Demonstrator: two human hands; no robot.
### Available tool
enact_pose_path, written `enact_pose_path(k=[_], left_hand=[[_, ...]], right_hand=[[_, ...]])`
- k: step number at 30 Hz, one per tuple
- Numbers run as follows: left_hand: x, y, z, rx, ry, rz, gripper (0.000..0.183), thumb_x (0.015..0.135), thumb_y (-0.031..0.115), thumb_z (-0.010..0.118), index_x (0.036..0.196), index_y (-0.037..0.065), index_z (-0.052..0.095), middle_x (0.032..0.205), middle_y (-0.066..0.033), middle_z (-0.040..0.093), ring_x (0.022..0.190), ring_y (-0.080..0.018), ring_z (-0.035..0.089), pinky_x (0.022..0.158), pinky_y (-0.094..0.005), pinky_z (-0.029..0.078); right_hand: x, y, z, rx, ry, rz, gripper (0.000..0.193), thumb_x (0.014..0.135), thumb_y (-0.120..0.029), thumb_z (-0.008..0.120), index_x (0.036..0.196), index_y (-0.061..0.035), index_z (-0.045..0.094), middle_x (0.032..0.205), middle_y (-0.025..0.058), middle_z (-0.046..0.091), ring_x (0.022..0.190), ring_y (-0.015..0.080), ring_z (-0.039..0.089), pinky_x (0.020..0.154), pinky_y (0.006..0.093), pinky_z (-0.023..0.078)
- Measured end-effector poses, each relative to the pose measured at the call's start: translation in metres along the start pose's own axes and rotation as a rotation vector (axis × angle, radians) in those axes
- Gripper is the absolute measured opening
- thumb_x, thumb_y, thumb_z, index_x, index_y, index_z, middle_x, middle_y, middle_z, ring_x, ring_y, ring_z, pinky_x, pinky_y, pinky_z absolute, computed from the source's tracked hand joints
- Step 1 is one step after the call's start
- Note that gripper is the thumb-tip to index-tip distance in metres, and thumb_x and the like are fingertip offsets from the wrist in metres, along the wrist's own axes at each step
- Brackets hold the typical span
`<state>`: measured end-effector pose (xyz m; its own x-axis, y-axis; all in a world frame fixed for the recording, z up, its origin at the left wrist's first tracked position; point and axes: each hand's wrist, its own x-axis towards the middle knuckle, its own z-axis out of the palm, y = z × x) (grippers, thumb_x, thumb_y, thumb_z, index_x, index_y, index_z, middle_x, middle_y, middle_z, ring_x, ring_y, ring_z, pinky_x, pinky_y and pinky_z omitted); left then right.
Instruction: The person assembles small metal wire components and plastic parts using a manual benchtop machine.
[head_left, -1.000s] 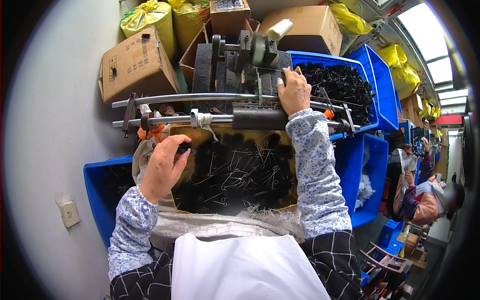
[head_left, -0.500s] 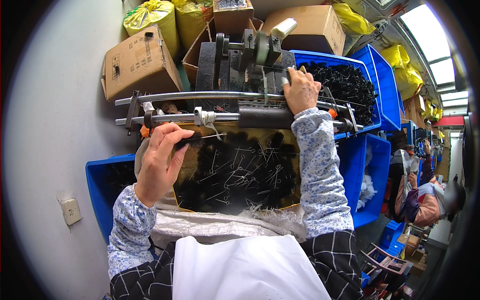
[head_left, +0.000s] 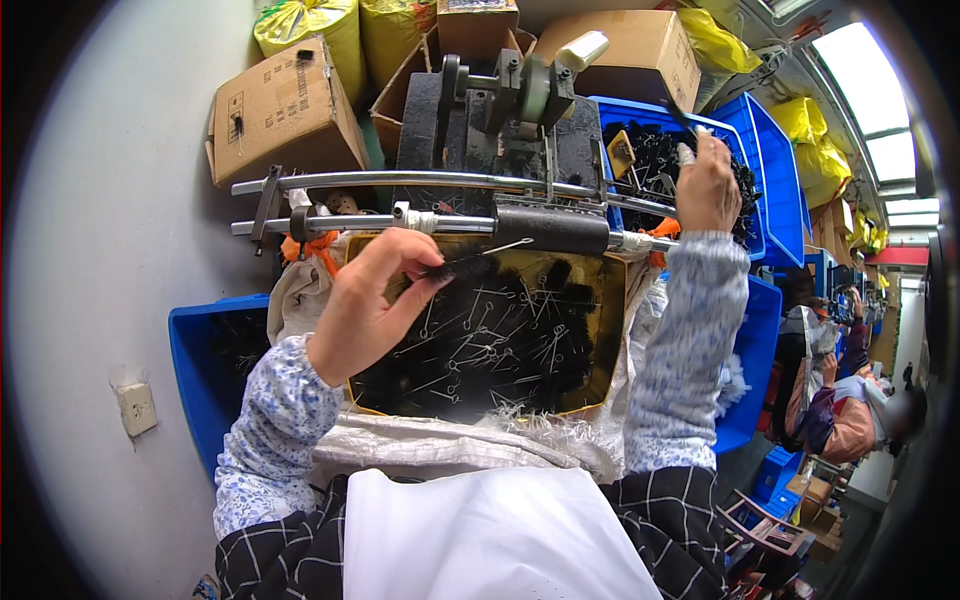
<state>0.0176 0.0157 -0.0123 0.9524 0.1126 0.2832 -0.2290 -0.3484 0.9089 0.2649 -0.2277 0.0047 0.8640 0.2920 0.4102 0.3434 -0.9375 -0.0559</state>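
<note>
Between thumb and fingers, my left hand (head_left: 375,295) pinches a small black wire brush (head_left: 465,262), its looped wire end pointing right. Below it, a yellow tray (head_left: 604,375) holds a pile of similar black brushes with wire loops. My right hand (head_left: 712,185) is over the near part of a blue bin (head_left: 757,165) full of black brushes, with pale wrapping on one finger. A dark bristly brush (head_left: 680,116), somewhat blurred, extends from its fingertips across the bin's rim. Ahead stands a bench machine (head_left: 425,130) with a wheel (head_left: 534,88).
Two metal rails (head_left: 350,180) cross in front of the machine, with a black sleeve (head_left: 550,228) on the nearer one. Cardboard boxes (head_left: 275,115) and yellow sacks (head_left: 305,35) stand behind. Another blue bin (head_left: 190,370) sits left by the wall. A co-worker (head_left: 845,400) sits at far right.
My right hand has moved right from the machine to above the blue bin, with a dark brush at its fingertips. My left hand has shifted right and slightly nearer, still pinching its brush.
</note>
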Motion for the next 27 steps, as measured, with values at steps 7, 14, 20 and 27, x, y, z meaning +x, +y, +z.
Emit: enact_pose_path(k=[7, 14, 20, 27], left_hand=[[0.003, -0.006, 0.028, -0.023, 0.169, -0.027, 0.02, 0.079, -0.003, 0.06, 0.095, 0.002, 0.05, 0.089, -0.0083, 0.058, 0.078, -0.0149, 0.06, 0.068, -0.0261, 0.048], [-0.029, -0.056, 0.015, 0.581, -0.159, -0.211, 0.035, 0.079, 0.013, 0.06, 0.109, 0.0, 0.045, 0.096, -0.0153, 0.058, 0.088, -0.0318, 0.058, 0.077, -0.0363, 0.046], [-0.026, -0.063, 0.02, 0.763, -0.246, -0.273, 0.035, 0.079, 0.015, 0.059, 0.109, 0.002, 0.048, 0.096, -0.0142, 0.059, 0.093, -0.0304, 0.056, 0.08, -0.0384, 0.043], [-0.027, -0.048, 0.013, 0.697, -0.251, -0.167, 0.039, 0.075, 0.009, 0.059, 0.112, 0.005, 0.048, 0.094, -0.014, 0.059, 0.087, -0.0303, 0.056, 0.077, -0.038, 0.042]], right_hand=[[-0.105, -0.118, -0.038, 0.7, -0.421, -0.606, 0.027, 0.072, -0.008, 0.062, 0.099, -0.0045, 0.058, 0.083, 0.0094, 0.06, 0.083, 0.0251, 0.059, 0.072, 0.0352, 0.049], [-0.028, -0.069, 0.05, 0.082, -0.058, -0.261, 0.023, 0.079, -0.011, 0.056, 0.101, -0.0095, 0.062, 0.083, 0.008, 0.061, 0.082, 0.0254, 0.058, 0.073, 0.0353, 0.048], [-0.022, -0.076, 0.062, 0.064, -0.12, -0.289, 0.02, 0.08, -0.014, 0.052, 0.096, -0.0113, 0.065, 0.085, 0.0073, 0.063, 0.084, 0.0228, 0.059, 0.073, 0.0346, 0.047], [-0.015, -0.068, 0.071, 0.133, -0.152, -0.293, 0.024, 0.08, -0.012, 0.053, 0.1, -0.0142, 0.065, 0.088, 0.0051, 0.063, 0.09, 0.0217, 0.055, 0.081, 0.0371, 0.041]])
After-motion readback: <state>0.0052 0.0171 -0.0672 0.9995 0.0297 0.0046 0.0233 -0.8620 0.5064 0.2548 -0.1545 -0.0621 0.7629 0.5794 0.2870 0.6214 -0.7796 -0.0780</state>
